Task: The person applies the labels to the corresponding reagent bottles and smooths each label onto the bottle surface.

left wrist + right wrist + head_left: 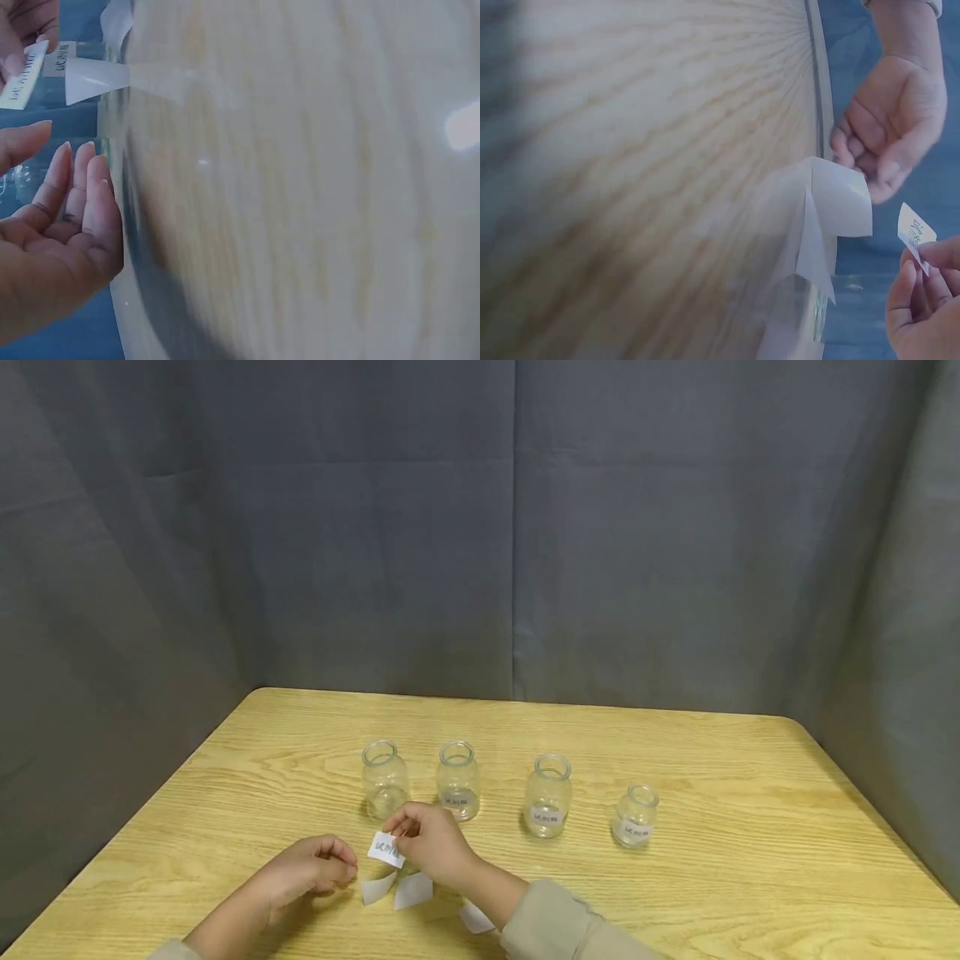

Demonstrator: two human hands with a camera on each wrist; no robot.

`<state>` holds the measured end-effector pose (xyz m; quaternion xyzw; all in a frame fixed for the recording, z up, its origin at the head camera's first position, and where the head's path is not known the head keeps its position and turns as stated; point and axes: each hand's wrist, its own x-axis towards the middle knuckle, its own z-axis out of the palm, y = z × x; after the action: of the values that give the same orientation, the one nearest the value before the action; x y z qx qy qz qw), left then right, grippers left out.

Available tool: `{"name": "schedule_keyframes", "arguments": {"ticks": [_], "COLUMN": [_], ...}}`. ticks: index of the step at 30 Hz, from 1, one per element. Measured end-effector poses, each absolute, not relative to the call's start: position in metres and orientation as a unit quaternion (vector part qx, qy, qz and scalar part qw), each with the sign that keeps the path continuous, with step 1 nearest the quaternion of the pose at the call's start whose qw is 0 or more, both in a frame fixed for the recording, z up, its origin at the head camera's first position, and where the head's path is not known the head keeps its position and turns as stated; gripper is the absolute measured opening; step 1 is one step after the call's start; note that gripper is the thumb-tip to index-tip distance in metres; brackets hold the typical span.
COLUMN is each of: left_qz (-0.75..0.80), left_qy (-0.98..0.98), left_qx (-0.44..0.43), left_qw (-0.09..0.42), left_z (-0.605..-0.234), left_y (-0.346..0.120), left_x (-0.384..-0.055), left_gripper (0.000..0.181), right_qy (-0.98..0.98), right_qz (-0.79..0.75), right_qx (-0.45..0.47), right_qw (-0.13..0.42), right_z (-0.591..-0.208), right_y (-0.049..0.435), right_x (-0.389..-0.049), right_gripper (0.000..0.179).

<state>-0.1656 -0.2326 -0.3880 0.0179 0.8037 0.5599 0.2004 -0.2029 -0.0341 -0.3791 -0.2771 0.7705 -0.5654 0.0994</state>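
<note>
My right hand point(438, 845) pinches a small white label point(386, 848) by its right edge, printed side up with dark characters. To its left my left hand point(309, 870) hovers over the table with bent, loose fingers and nothing in them; the left wrist view shows the palm and fingers point(56, 199) apart from the label. Curled white paper pieces point(414, 891) lie just below the held label, and another white piece point(476, 918) is partly covered by my right forearm. Behind the hands, the leftmost glass jar point(385, 789) shows no label on its visible side.
Farther right stand three more open glass jars, each with a white label low on its front: a second jar point(457, 777), a third jar point(548, 797) and a smaller jar point(635, 820). All rest on a wood-grain table point(735, 877) enclosed by grey curtains point(390, 552).
</note>
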Motion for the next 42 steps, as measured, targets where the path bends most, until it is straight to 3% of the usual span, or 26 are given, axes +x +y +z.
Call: {"name": "schedule_keyframes", "arguments": {"ticks": [7, 19, 31, 38, 42], "left_qz": [0.604, 0.639, 0.656, 0.659, 0.654], "left_qy": [0.777, 0.756, 0.752, 0.747, 0.75], "left_qx": [0.046, 0.065, -0.045, -0.084, -0.095], "left_qw": [0.174, 0.128, 0.037, 0.001, -0.008], "left_z": [-0.381, -0.387, -0.385, -0.386, -0.389], "left_y": [-0.229, -0.213, -0.204, -0.2, -0.202], "left_x": [-0.171, -0.18, -0.189, -0.197, -0.199], "left_gripper": [0.03, 0.023, 0.022, 0.023, 0.016], "right_qy": [0.773, 0.774, 0.773, 0.794, 0.802], "right_qz": [-0.564, -0.576, -0.606, -0.588, -0.582], "right_qx": [-0.276, -0.246, -0.179, -0.153, -0.134], "right_qw": [0.094, 0.096, 0.06, 0.004, -0.013], "right_z": [-0.382, -0.384, -0.391, -0.395, -0.397], "right_y": [-0.045, -0.045, -0.051, -0.059, -0.063], "right_x": [-0.205, -0.209, -0.218, -0.223, -0.224], "right_gripper": [0.018, 0.018, 0.004, 0.013, 0.01]}}
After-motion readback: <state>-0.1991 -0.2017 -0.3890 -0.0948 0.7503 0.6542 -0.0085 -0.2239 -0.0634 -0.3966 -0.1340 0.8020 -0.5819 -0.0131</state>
